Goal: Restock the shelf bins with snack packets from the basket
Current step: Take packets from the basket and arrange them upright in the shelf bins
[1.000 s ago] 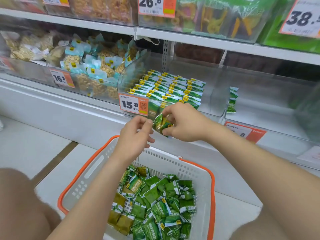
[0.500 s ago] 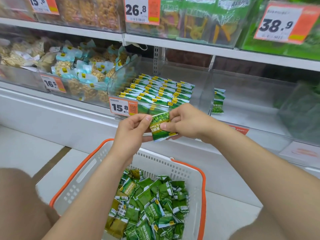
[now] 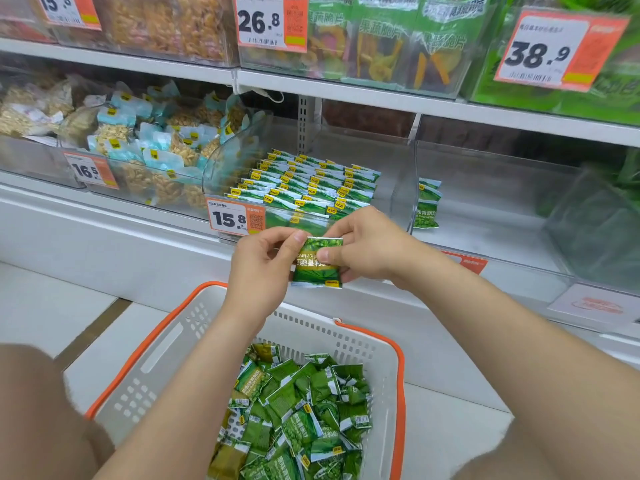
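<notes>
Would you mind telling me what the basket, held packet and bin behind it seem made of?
The basket looks like moulded matte plastic: white slotted walls, orange rim. The packet seems glossy printed film with crimped ends. The bin appears clear rigid plastic, perhaps acrylic; packets show through.

A small green snack packet [image 3: 317,263] is hanging upright with its print upside down, pinched near its top by the left hand [image 3: 263,268] and the right hand [image 3: 367,251], above the basket's far rim. The white basket [image 3: 166,344] with an orange rim is sitting low at 6 o'clock, holding a loose heap of green packets [image 3: 298,410]. At 12 o'clock from the held packet, a clear shelf bin [image 3: 398,174] is carrying neat overlapping rows of packets [image 3: 304,183]. At its 3 o'clock, a second clear bin [image 3: 491,202] is holding a few packets [image 3: 427,206] against its left wall.
</notes>
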`<action>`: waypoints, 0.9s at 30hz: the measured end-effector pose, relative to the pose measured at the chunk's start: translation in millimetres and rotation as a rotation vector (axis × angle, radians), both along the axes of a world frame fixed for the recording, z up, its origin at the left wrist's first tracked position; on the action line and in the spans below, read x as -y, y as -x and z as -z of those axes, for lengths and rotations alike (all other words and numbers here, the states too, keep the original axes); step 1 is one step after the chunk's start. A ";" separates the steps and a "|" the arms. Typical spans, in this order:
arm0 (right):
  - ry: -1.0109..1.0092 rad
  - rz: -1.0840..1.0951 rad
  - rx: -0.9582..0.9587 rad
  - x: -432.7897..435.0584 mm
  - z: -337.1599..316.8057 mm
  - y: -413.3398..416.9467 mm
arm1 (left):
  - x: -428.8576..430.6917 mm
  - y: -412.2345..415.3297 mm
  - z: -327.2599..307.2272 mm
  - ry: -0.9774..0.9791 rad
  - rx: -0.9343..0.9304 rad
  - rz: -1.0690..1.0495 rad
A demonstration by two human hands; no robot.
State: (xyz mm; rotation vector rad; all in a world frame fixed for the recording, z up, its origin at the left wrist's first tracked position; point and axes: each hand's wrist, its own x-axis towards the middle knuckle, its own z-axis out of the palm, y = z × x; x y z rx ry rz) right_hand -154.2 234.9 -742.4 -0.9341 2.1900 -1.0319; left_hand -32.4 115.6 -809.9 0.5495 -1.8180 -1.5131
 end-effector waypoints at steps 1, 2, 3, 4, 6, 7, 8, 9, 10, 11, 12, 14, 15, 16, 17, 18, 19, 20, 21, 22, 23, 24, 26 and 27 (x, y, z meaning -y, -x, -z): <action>0.003 0.000 0.018 1.0 -0.1 -0.6 | 0.9 0.5 0.0 -0.002 -0.006 -0.010; 0.008 -0.002 0.040 2.0 -0.2 -1.3 | 1.4 0.7 0.3 -0.008 -0.014 -0.024; 0.012 -0.005 0.063 2.1 -1.3 -3.2 | 1.5 1.2 0.2 -0.013 -0.025 -0.051; 0.006 -0.009 0.090 1.9 -2.2 -4.8 | 1.6 1.9 -0.2 -0.027 -0.037 -0.086; -0.015 -0.008 0.171 1.1 -5.1 -9.3 | 1.5 2.8 -1.8 -0.113 -0.080 -0.140; 0.008 0.009 0.191 2.5 -6.5 -10.8 | 0.8 3.1 -3.2 -0.170 -0.109 -0.147; 0.054 0.050 0.157 4.9 -7.1 -10.0 | -0.5 2.8 -5.1 -0.218 -0.128 -0.146; 0.114 0.110 0.079 7.6 -8.6 -8.9 | -1.6 2.9 -6.4 -0.245 -0.131 -0.140; 0.179 0.165 0.008 10.5 -10.4 -7.5 | -2.3 2.7 -7.7 -0.244 -0.124 -0.132; 0.247 0.199 -0.022 13.4 -12.4 -5.9 | -2.0 3.1 -8.1 -0.207 -0.109 -0.124; 0.322 0.218 -0.017 16.3 -13.9 -4.0 | -1.7 3.8 -8.3 -0.129 -0.088 -0.120; 0.412 0.230 -0.094 19.7 -15.9 0.1 | 2.1 6.7 -6.2 0.126 -0.028 -0.154; 0.411 0.234 -0.255 19.8 -18.3 2.8 | 4.5 8.8 -4.4 0.286 0.017 -0.193; 0.379 0.241 -0.462 19.7 -18.6 8.3 | 6.1 11.1 -2.4 0.447 0.080 -0.234; 0.324 0.253 -0.653 19.5 -19.3 13.3 | 6.6 12.8 -0.8 0.582 0.159 -0.265; 0.255 0.267 -0.768 19.7 -18.7 19.6 | 6.3 13.5 0.2 0.676 0.245 -0.280; 0.170 0.278 -0.802 20.7 -17.4 25.7 | 5.4 13.9 1.7 0.736 0.318 -0.280; 0.085 0.292 -0.800 21.1 -16.7 29.8 | 4.6 14.2 3.9 0.777 0.368 -0.277; 0.001 0.307 -0.792 22.8 -14.8 32.8 | 4.3 14.2 6.5 0.810 0.393 -0.279; -0.069 0.316 -0.789 23.6 -14.6 34.0 | 4.5 13.5 8.0 0.837 0.398 -0.287; -0.145 0.317 -0.779 25.1 -13.7 36.4 | 5.8 13.0 8.4 0.855 0.392 -0.297; -0.206 0.316 -0.769 27.4 -13.7 38.9 | 7.2 12.8 7.8 0.863 0.384 -0.304; -0.293 0.293 -0.718 33.1 -13.8 45.8 | 9.8 13.2 5.6 0.855 0.370 -0.307; -0.325 0.285 -0.675 36.8 -14.0 49.1 | 10.3 13.3 4.8 0.852 0.365 -0.307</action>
